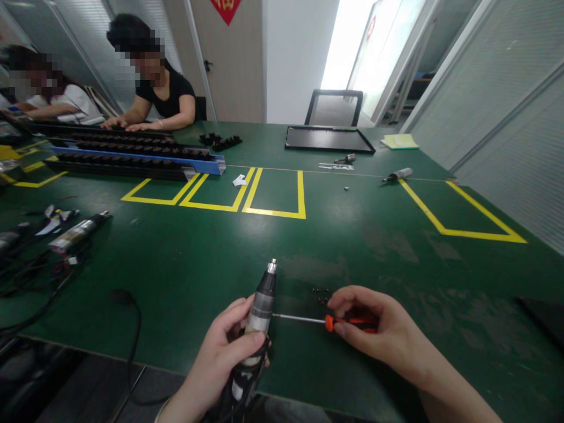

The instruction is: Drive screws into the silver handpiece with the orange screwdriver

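My left hand (235, 341) is wrapped round the body of an electric screwdriver (263, 302), whose metal nose points up and away from me. In my right hand (381, 323) is a hand screwdriver (329, 323) with a red and black handle. Its thin shaft reaches left, and the tip meets or nearly meets the side of the electric screwdriver; I cannot tell whether it touches. Several small dark screws (324, 299) lie on the green table (352, 247) just beyond my right fingers.
Another electric screwdriver (79, 231) and tangled black cables (26, 276) lie at left. Behind are blue and black rails (176, 158), with two people seated beyond. A black flat panel (326, 139), a grey tool (398, 175) and a yellow pad (400, 141) lie at the far right.
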`<state>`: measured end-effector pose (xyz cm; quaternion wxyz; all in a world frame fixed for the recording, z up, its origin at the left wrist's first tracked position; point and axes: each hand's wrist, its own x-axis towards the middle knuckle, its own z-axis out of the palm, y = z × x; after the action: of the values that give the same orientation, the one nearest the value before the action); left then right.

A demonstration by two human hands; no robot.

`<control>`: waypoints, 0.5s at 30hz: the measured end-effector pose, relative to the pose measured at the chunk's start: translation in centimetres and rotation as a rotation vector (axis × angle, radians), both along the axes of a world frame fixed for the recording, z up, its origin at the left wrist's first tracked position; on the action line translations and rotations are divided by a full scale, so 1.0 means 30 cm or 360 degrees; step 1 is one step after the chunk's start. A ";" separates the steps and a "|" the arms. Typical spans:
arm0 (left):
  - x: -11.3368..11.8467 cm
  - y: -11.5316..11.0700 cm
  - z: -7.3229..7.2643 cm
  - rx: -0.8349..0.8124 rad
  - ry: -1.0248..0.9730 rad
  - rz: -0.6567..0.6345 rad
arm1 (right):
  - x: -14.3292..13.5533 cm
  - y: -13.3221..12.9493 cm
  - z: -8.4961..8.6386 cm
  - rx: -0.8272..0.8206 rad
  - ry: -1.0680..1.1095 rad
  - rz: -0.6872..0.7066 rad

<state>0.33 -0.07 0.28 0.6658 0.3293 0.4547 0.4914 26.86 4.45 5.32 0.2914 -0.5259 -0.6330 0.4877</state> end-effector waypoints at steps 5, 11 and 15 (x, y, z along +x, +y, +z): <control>0.002 0.007 0.002 0.0028 0.0000 -0.0035 | -0.005 0.000 0.011 0.0005 -0.0065 0.0056; 0.003 0.008 0.010 0.0035 0.0016 -0.0051 | 0.010 0.001 0.003 0.0039 0.0082 0.0090; 0.002 0.005 0.015 0.0030 0.0021 -0.0046 | 0.005 0.000 -0.002 -0.0207 0.0054 0.0075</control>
<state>0.40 0.09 0.73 0.6667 0.3453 0.4498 0.4838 27.01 4.46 5.26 0.2556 -0.5205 -0.6070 0.5434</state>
